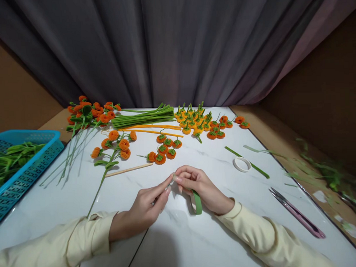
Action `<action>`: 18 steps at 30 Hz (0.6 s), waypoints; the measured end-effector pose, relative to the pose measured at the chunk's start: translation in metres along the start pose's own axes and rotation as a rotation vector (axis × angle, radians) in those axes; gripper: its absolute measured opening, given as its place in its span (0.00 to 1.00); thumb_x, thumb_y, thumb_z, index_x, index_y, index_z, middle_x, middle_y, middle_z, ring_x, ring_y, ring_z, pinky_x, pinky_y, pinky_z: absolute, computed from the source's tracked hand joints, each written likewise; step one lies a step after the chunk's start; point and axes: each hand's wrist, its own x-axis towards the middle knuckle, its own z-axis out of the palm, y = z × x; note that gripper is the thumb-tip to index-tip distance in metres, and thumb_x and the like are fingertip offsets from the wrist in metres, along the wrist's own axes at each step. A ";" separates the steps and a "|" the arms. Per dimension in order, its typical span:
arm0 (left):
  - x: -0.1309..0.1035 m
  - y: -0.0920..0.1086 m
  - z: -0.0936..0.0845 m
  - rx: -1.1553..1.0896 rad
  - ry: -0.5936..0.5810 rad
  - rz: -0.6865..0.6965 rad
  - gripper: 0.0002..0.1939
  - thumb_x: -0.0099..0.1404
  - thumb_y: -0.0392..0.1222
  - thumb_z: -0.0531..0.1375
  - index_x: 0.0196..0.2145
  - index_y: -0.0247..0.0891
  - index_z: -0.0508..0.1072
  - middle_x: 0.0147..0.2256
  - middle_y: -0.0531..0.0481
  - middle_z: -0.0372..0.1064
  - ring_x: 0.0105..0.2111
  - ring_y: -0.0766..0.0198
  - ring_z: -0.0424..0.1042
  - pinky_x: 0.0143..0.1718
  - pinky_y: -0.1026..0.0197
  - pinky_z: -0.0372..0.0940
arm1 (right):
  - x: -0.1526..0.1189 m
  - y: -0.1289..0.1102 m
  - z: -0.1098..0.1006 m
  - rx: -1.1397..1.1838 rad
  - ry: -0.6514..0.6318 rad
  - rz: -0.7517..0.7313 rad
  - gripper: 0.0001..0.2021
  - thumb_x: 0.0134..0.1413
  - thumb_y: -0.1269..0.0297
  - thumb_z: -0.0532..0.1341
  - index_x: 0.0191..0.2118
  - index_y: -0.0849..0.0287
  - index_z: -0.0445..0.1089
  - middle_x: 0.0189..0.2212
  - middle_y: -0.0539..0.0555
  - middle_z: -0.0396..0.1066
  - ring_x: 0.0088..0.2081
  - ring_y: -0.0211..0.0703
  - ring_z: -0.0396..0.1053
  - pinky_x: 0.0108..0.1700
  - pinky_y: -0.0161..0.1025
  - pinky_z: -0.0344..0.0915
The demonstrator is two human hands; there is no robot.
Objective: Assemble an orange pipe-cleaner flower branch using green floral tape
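Observation:
My right hand (197,183) is closed around a roll of green floral tape (198,203), which hangs below the palm. Thumb and forefinger of that hand pinch a thin pale end at the fingertips of my left hand (149,202). The left fingers are pressed together, and what lies between them is mostly hidden. Just beyond the hands lies a group of small orange pumpkins with green tops (163,150), made of fuzzy pipe cleaner. Left of them rests a finished-looking stem with orange pumpkins and green leaves (110,165). Alongside it is a thin wooden stick (129,170).
Green pipe cleaners (144,117) lie at the back beside yellow pumpkins (195,119). Pink-handled snips (297,214), a white ring (242,164) and a green strip (247,162) are at right. A blue basket (26,135) of green leaves stands at left, near more orange stems (91,111).

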 end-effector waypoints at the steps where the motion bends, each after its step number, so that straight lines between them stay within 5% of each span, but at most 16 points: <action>1: 0.000 0.000 0.000 -0.014 -0.010 -0.001 0.21 0.68 0.35 0.50 0.57 0.30 0.66 0.17 0.58 0.57 0.16 0.72 0.54 0.18 0.71 0.56 | 0.000 0.000 0.000 0.001 -0.002 0.006 0.14 0.48 0.57 0.67 0.35 0.61 0.70 0.18 0.46 0.65 0.18 0.29 0.50 0.20 0.32 0.43; 18: -0.003 -0.003 0.002 0.019 -0.002 0.018 0.21 0.67 0.34 0.51 0.56 0.30 0.67 0.17 0.58 0.58 0.16 0.73 0.55 0.18 0.72 0.56 | 0.000 0.000 -0.002 -0.014 -0.015 0.007 0.13 0.48 0.57 0.67 0.34 0.62 0.71 0.16 0.46 0.65 0.17 0.29 0.50 0.20 0.32 0.44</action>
